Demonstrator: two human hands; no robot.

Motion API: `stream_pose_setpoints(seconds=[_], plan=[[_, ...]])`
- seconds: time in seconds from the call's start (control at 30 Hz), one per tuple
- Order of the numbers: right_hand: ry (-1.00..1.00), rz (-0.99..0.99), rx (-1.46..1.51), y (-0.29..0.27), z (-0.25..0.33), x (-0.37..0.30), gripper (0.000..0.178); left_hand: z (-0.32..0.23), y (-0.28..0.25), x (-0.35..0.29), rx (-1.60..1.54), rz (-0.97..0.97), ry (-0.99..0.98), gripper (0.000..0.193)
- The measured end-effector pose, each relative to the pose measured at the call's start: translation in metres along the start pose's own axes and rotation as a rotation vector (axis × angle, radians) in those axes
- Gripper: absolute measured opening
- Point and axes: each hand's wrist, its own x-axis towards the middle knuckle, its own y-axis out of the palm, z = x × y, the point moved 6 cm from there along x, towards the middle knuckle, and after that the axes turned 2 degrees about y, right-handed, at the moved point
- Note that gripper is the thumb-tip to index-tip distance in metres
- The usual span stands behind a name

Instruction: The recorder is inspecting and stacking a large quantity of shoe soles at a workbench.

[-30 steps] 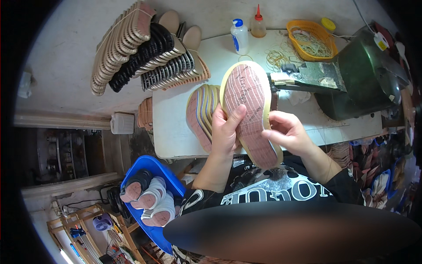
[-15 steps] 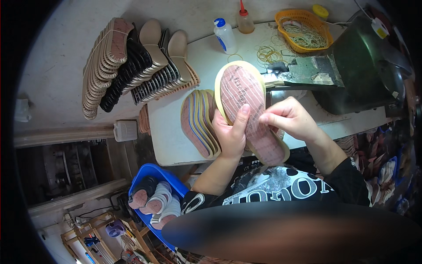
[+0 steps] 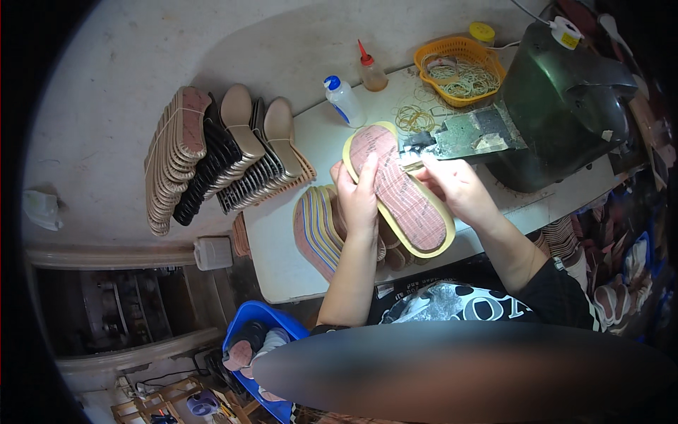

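Observation:
An insole with a pink striped face and a pale yellow rim is held up over the table, slanting down to the right. My left hand grips its left edge, thumb across the face and the other fingers behind. At its right edge, my right hand is closed with fingertips bent together; whatever they pinch is too small to make out. Just beyond those fingertips is the narrow metal arm of a green machine. Below and left of the insole stands a row of similar insoles, partly covered by my left forearm.
Bundled insoles lean at the table's left end. Behind are a blue-capped bottle, a red-tipped bottle, loose rubber bands and an orange basket. A blue bin with wrapped insoles sits at lower left.
The insole has turned, its lower end swinging right and its upper end now beside the machine's arm. My right hand has moved from over its face to its right edge. The view has shifted.

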Motion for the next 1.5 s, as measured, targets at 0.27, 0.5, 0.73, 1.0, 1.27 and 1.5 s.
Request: stream_pose_setpoints(seconds=[0.27,0.5,0.73,1.0,1.27,1.5], plan=[[0.219,0.077,0.287,-0.010,-0.029,-0.035,0.030,0.000,0.028,0.029,-0.005,0.174,-0.003,0.042],[0.254,0.077,0.341,0.019,-0.034,-0.042,0.027,0.005,0.030,0.049,0.057,0.208,-0.086,0.037],[0.143,-0.075,0.442,0.023,-0.045,-0.017,0.026,0.017,0.012,0.084,0.339,0.430,-0.221,0.065],[0.107,-0.124,0.385,0.024,-0.045,-0.005,0.028,0.033,-0.031,0.149,0.505,0.274,-0.240,0.073],[0.152,-0.153,0.397,0.029,-0.045,0.003,0.029,0.102,-0.013,0.227,0.569,0.450,-0.097,0.085],[0.175,-0.153,0.397,0.025,-0.043,0.009,0.031,0.034,-0.032,0.241,0.445,0.084,0.004,0.048]])
